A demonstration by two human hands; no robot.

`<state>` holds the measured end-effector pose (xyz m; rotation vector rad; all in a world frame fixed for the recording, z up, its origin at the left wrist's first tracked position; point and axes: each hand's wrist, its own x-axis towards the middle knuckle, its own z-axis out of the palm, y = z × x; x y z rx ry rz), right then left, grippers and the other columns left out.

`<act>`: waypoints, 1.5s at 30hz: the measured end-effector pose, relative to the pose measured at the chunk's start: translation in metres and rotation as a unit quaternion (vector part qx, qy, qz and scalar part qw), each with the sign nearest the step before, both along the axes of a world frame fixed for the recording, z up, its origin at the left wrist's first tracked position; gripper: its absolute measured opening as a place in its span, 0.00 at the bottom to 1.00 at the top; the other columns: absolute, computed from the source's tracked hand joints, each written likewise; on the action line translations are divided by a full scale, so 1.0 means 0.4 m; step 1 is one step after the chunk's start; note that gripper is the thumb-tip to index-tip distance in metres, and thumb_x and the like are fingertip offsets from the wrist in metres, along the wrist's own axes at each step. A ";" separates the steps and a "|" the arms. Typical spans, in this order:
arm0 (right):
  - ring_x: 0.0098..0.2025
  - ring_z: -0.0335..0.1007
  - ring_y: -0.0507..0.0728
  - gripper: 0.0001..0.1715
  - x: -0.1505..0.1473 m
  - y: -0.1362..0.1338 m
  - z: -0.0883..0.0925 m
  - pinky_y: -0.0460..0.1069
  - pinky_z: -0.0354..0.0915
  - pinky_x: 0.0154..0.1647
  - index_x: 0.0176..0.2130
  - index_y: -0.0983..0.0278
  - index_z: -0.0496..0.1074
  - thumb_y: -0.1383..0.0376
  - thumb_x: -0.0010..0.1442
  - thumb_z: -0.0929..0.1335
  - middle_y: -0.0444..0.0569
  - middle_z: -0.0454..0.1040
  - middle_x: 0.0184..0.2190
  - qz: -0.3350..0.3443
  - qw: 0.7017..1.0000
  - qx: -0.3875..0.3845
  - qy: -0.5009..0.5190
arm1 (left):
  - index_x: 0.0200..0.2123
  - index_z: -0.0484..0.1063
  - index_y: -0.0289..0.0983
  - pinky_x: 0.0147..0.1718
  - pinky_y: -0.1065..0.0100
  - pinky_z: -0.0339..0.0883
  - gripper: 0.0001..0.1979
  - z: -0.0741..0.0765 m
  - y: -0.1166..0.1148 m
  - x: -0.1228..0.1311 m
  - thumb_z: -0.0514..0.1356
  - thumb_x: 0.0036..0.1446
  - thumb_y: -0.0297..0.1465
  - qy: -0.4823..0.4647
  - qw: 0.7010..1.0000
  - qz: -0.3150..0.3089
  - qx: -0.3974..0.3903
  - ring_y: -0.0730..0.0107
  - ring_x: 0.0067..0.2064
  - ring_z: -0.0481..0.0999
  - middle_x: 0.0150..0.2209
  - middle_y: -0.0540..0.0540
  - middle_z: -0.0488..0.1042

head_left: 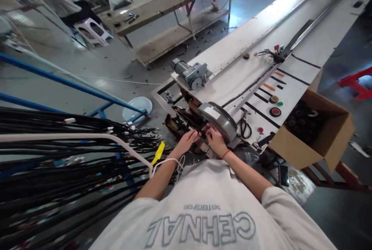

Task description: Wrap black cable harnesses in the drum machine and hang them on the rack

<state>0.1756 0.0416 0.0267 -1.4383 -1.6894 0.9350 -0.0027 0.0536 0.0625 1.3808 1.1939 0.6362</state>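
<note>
Between the two hands, just off the near end of the white bench (244, 77), sits a small dark piece (204, 133). Long axis seems to run crosswise, hand to hand; not certain at this scale. Left hand (187, 142) is on its left, right hand (215, 140) on its right, about equally near. Fingers of both are bent inward, pinch-like; can't tell whether either one grips the piece or only touches it.

Key relation: grey drum (228, 123) stands just beyond the right hand, so that side is tight; left hand has more room. Dark machine parts (176, 124) lie ahead of the left hand.

Further out: scissors (246, 129) right of the drum, motor (188, 73) on the bench corner, cardboard box (290, 151) of dark rolls to the right, black cable bundles (58, 180) to the left.

Hard to make out: the fingertip contacts, the piece's ends, whatever sits below the drum. Seated co-worker (62, 4), top left, is cut off.
</note>
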 end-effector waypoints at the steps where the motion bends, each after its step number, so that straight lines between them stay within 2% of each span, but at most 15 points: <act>1: 0.45 0.70 0.61 0.03 0.004 -0.008 0.000 0.57 0.65 0.51 0.34 0.58 0.64 0.67 0.60 0.62 0.52 0.72 0.42 0.003 1.000 0.019 0.005 | 0.35 0.70 0.34 0.26 0.70 0.53 0.29 -0.004 0.002 -0.003 0.52 0.57 0.57 0.005 1.000 -0.006 0.009 0.73 0.25 0.57 0.22 0.54 0.59; 3: 0.43 0.70 0.59 0.05 0.009 -0.019 0.003 0.56 0.66 0.49 0.38 0.59 0.64 0.67 0.59 0.62 0.51 0.72 0.42 0.003 1.000 0.025 0.011 | 0.33 0.70 0.34 0.27 0.70 0.54 0.26 -0.015 0.006 -0.008 0.51 0.60 0.53 0.019 0.999 -0.023 0.030 0.72 0.26 0.59 0.22 0.53 0.61; 6: 0.38 0.71 0.58 0.15 0.007 -0.010 0.015 0.54 0.67 0.45 0.46 0.60 0.63 0.70 0.57 0.61 0.48 0.73 0.36 0.010 1.000 -0.002 0.013 | 0.30 0.69 0.36 0.29 0.70 0.57 0.21 -0.040 0.004 -0.011 0.50 0.63 0.47 0.055 0.995 -0.052 0.064 0.71 0.26 0.62 0.22 0.53 0.63; 8: 0.38 0.71 0.58 0.16 0.003 0.004 0.026 0.54 0.67 0.44 0.47 0.60 0.63 0.70 0.59 0.61 0.47 0.73 0.34 0.027 1.000 -0.001 0.011 | 0.27 0.67 0.37 0.30 0.70 0.58 0.19 -0.058 0.000 -0.008 0.50 0.63 0.43 0.080 0.991 -0.070 0.083 0.71 0.27 0.64 0.22 0.52 0.65; 12: 0.45 0.71 0.57 0.17 -0.002 0.017 0.046 0.54 0.67 0.47 0.50 0.61 0.61 0.68 0.60 0.61 0.53 0.72 0.47 0.034 0.998 0.061 0.002 | 0.26 0.65 0.37 0.31 0.70 0.61 0.15 -0.078 -0.013 0.005 0.48 0.64 0.36 0.112 0.986 -0.083 0.090 0.70 0.27 0.67 0.24 0.51 0.69; 14: 0.47 0.70 0.58 0.16 -0.005 0.016 0.055 0.55 0.65 0.50 0.49 0.62 0.62 0.67 0.59 0.62 0.56 0.70 0.49 0.039 0.993 0.098 -0.049 | 0.28 0.66 0.37 0.31 0.69 0.62 0.15 -0.077 -0.021 0.012 0.48 0.64 0.35 0.121 0.985 -0.080 0.092 0.69 0.28 0.68 0.24 0.50 0.70; 18: 0.45 0.68 0.61 0.06 -0.020 0.027 0.068 0.57 0.61 0.52 0.41 0.62 0.66 0.65 0.63 0.61 0.54 0.72 0.39 0.088 0.964 0.138 -0.209 | 0.32 0.70 0.35 0.35 0.67 0.65 0.12 -0.064 -0.040 0.027 0.50 0.64 0.31 0.193 0.969 -0.069 0.136 0.65 0.31 0.73 0.29 0.43 0.75; 23: 0.45 0.67 0.61 0.10 -0.039 0.050 0.075 0.56 0.60 0.50 0.38 0.63 0.69 0.64 0.66 0.60 0.53 0.72 0.37 0.128 0.940 0.145 -0.282 | 0.36 0.73 0.33 0.38 0.65 0.66 0.09 -0.063 -0.050 0.037 0.53 0.61 0.26 0.266 0.948 -0.057 0.162 0.59 0.36 0.76 0.34 0.38 0.77; 29: 0.51 0.63 0.62 0.09 -0.031 -0.006 0.085 0.57 0.59 0.56 0.42 0.64 0.70 0.67 0.63 0.63 0.55 0.71 0.44 0.082 0.959 0.127 -0.240 | 0.38 0.72 0.34 0.35 0.67 0.67 0.12 -0.085 -0.057 0.035 0.49 0.65 0.29 0.176 0.970 -0.050 0.161 0.63 0.33 0.76 0.33 0.42 0.77; 33: 0.59 0.58 0.62 0.17 -0.017 -0.050 0.085 0.59 0.58 0.59 0.50 0.65 0.67 0.70 0.60 0.62 0.59 0.66 0.54 0.010 0.980 0.127 -0.153 | 0.43 0.73 0.35 0.37 0.67 0.68 0.13 -0.087 -0.060 0.032 0.51 0.65 0.34 0.165 0.975 -0.018 0.148 0.63 0.35 0.77 0.34 0.44 0.79; 36: 0.45 0.69 0.60 0.21 -0.017 -0.071 0.074 0.56 0.67 0.48 0.54 0.67 0.63 0.70 0.60 0.61 0.58 0.71 0.44 -0.054 0.994 0.021 -0.090 | 0.44 0.74 0.36 0.36 0.67 0.68 0.15 -0.078 -0.054 0.027 0.52 0.64 0.36 0.165 0.975 0.003 0.148 0.63 0.34 0.77 0.32 0.45 0.79; 39: 0.30 0.69 0.56 0.23 -0.024 -0.094 0.084 0.51 0.68 0.36 0.56 0.68 0.61 0.70 0.60 0.61 0.49 0.71 0.32 -0.037 0.997 -0.058 -0.042 | 0.40 0.75 0.36 0.37 0.67 0.68 0.15 -0.067 -0.044 0.024 0.52 0.63 0.38 0.153 0.977 0.003 0.149 0.63 0.34 0.77 0.31 0.46 0.79; 41: 0.30 0.69 0.55 0.22 -0.004 -0.110 0.108 0.50 0.68 0.36 0.55 0.65 0.63 0.69 0.61 0.61 0.48 0.72 0.32 0.013 1.000 -0.013 -0.011 | 0.37 0.74 0.36 0.38 0.66 0.68 0.16 -0.065 -0.042 0.025 0.52 0.63 0.40 0.145 0.980 -0.001 0.132 0.63 0.34 0.77 0.30 0.45 0.78; 43: 0.37 0.71 0.56 0.20 0.061 -0.116 0.132 0.52 0.68 0.43 0.53 0.62 0.65 0.66 0.62 0.62 0.50 0.73 0.38 0.020 0.997 0.073 0.002 | 0.36 0.74 0.36 0.36 0.67 0.68 0.18 -0.075 -0.046 0.024 0.51 0.63 0.42 0.139 0.985 -0.001 0.104 0.63 0.33 0.76 0.29 0.46 0.78; 45: 0.47 0.70 0.59 0.17 0.176 -0.106 0.138 0.57 0.65 0.52 0.51 0.61 0.67 0.63 0.62 0.62 0.54 0.72 0.45 -0.092 0.988 0.125 -0.022 | 0.37 0.73 0.36 0.35 0.67 0.68 0.19 -0.100 -0.060 0.018 0.51 0.62 0.44 0.138 0.988 -0.006 0.070 0.63 0.32 0.76 0.29 0.46 0.78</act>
